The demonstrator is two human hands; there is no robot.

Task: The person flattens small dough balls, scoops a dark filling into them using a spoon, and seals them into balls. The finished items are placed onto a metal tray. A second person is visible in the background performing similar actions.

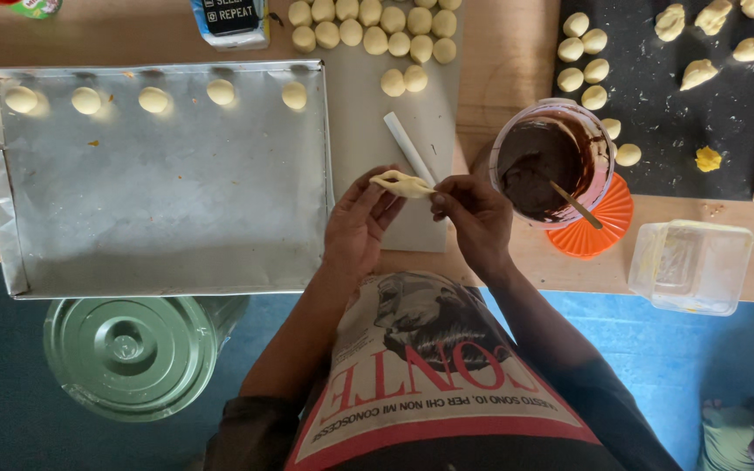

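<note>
Head view: both hands pinch one folded piece of dough above the middle of the worktop [499, 52].
Dough piece [403, 183] lies with its long axis left to right across the frame; left hand [359, 222] closes its grip on the left end, right hand [475, 214] on the right tip, both equally near. Metal tray [159, 201] at left carries five dough balls [153, 99] in one row; one tub of chocolate filling [543, 161] with one stick stands at right.
</note>
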